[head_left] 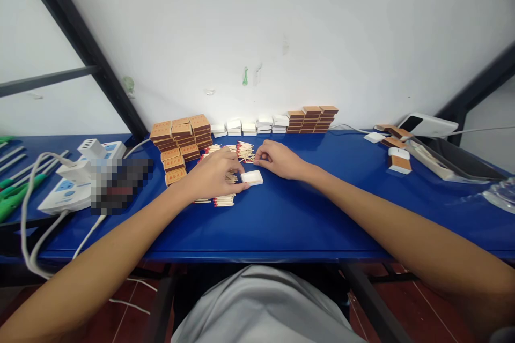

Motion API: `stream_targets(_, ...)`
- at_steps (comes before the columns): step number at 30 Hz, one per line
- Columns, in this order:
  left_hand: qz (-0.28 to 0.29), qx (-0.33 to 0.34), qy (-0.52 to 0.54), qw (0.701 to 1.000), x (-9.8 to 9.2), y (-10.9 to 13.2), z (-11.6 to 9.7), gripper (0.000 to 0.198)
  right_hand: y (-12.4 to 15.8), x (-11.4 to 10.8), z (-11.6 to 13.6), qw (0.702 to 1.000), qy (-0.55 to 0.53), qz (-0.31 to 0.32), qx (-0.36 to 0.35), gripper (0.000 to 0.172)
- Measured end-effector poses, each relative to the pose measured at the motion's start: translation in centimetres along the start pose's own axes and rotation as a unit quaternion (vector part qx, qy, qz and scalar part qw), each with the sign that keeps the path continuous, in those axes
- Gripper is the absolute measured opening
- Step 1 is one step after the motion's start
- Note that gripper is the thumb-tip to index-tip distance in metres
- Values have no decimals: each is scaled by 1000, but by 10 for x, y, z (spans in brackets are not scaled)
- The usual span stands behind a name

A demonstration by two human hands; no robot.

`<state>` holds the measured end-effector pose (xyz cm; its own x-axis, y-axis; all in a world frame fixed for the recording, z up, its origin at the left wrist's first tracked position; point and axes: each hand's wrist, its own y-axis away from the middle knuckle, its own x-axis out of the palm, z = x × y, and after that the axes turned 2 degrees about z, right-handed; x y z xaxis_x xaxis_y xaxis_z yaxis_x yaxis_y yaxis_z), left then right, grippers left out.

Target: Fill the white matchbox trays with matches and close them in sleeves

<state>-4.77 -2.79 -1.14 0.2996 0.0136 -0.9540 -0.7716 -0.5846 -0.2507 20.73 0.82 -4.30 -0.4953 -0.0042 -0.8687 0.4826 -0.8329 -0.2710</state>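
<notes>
My left hand (pixel 219 171) grips the left end of a small white matchbox tray (pixel 252 178) between thumb and fingers. The tray lies on the blue table with its hollow side up. Loose red-tipped matches (pixel 244 151) are heaped behind and under my left hand, partly hidden by it. At the right edge of that heap, my right hand (pixel 276 159) has its fingers curled and pinched together; what they hold, if anything, is too small to make out. A smaller row of matches (pixel 224 200) lies just in front of my left hand.
Brown matchboxes (pixel 179 136) are stacked left of the matches. White trays (pixel 249 127) and more stacked brown matchboxes (pixel 311 119) line the wall. A power strip (pixel 66 198) with cables stands at left. A white device (pixel 428 124) and a few matchbox parts (pixel 399 162) lie at right.
</notes>
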Motion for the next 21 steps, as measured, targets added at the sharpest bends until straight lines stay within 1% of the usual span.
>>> stream_targets(6,1,1,-1,1000,-1,0,0,33,1,-1,1,1000,1,-4,-10,6)
stream_targets(14,-5,2,-1,1000,0,0,1,32,0,-1,-2,1000,10,-2,-2,6)
stream_targets(21,-5,5,1,1000,-1,0,0,30,0,-3,-2,1000,13,18,-8,8)
